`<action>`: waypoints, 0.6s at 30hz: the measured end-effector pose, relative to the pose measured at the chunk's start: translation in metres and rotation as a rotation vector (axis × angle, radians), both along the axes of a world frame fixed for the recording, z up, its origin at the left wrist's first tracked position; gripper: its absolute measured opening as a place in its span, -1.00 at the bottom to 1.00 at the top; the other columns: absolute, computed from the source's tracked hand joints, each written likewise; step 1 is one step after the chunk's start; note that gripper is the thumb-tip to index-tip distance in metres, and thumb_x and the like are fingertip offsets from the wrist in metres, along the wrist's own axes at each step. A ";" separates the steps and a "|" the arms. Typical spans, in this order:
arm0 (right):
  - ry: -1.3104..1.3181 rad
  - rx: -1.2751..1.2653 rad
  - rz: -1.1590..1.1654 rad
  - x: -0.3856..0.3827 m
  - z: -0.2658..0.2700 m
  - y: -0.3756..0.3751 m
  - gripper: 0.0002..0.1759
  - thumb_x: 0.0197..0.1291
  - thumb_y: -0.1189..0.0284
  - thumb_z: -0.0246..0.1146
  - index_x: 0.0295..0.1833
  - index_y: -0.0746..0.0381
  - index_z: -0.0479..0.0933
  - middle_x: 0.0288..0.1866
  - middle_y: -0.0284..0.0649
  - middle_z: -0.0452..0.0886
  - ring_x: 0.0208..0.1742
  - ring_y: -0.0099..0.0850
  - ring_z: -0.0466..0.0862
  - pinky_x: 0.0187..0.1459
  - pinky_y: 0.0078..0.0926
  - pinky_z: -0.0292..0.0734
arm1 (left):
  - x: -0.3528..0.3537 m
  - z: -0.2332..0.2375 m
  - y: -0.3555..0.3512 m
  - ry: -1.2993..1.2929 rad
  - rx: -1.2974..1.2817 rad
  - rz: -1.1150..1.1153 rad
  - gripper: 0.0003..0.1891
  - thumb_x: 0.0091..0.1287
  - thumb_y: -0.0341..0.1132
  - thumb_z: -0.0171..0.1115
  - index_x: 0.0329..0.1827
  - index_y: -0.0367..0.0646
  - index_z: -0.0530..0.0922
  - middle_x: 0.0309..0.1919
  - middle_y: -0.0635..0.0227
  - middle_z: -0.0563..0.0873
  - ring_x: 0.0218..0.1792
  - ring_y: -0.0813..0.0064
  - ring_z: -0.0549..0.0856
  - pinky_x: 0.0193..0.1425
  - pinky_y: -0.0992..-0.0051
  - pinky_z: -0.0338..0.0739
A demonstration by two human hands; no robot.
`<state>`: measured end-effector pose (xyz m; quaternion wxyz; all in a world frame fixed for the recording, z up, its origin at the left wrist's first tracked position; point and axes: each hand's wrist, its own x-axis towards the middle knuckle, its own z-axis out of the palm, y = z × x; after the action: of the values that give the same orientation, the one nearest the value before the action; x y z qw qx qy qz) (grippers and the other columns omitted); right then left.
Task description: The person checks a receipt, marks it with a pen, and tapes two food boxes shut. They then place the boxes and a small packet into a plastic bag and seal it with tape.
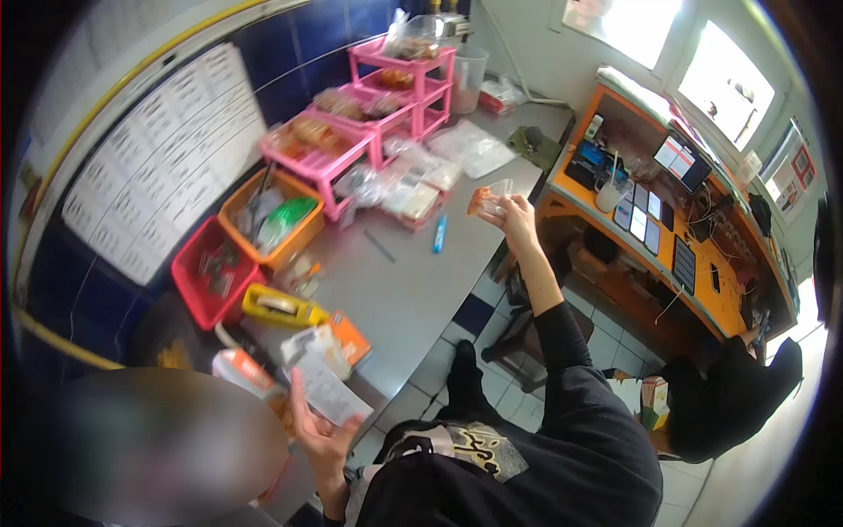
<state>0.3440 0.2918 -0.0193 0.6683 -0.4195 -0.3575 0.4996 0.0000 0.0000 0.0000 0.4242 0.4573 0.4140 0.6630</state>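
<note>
My right hand is raised over the far right edge of the steel table, its fingers closed on a small clear bag with orange-red contents. Low in the view, my left hand holds a white paper slip with print on it. Just beyond the slip are an orange box, a crumpled plastic packet and a yellow tape dispenser. A blue marker lies on the table between the two hands.
Pink racks with bagged food stand along the wall. Orange and red baskets sit at the left. A blurred round area covers the lower left. Rightward are a stool, an orange desk with phones, and a person in black.
</note>
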 end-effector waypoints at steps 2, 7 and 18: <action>0.022 0.028 -0.066 -0.018 0.006 0.030 -0.83 0.29 0.55 0.03 -0.10 0.43 0.27 -0.07 0.09 0.50 -0.13 -0.10 0.67 -0.11 -0.17 0.73 | -0.006 -0.006 0.017 -0.044 -0.061 -0.076 0.13 -0.05 -0.53 0.52 0.52 -0.21 -0.11 0.32 0.07 0.31 0.22 0.28 0.45 0.22 0.30 0.48; 0.146 -0.046 0.003 0.057 -0.031 0.222 -0.79 0.25 0.57 0.01 -0.06 0.46 0.24 -0.01 0.12 0.47 -0.12 -0.02 0.66 -0.08 -0.16 0.72 | 0.134 -0.017 0.153 -0.078 -0.193 0.005 0.10 -0.06 -0.58 0.48 0.52 -0.20 -0.09 0.31 0.10 0.31 0.20 0.29 0.46 0.19 0.36 0.51; -0.608 -0.253 0.137 -0.007 -0.142 0.555 -0.63 0.10 0.29 0.17 -0.13 0.39 0.56 -0.27 0.13 0.66 -0.17 -0.06 0.70 -0.13 -0.15 0.55 | 0.216 -0.018 0.237 0.090 -0.406 0.316 0.11 -0.10 -0.77 0.35 0.53 -0.19 -0.12 0.30 0.03 0.33 0.21 0.25 0.48 0.19 0.32 0.50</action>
<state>0.3374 0.8464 -0.1611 0.4385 -0.6039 -0.5030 0.4359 0.2159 0.2366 -0.0180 0.3799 0.3213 0.6233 0.6033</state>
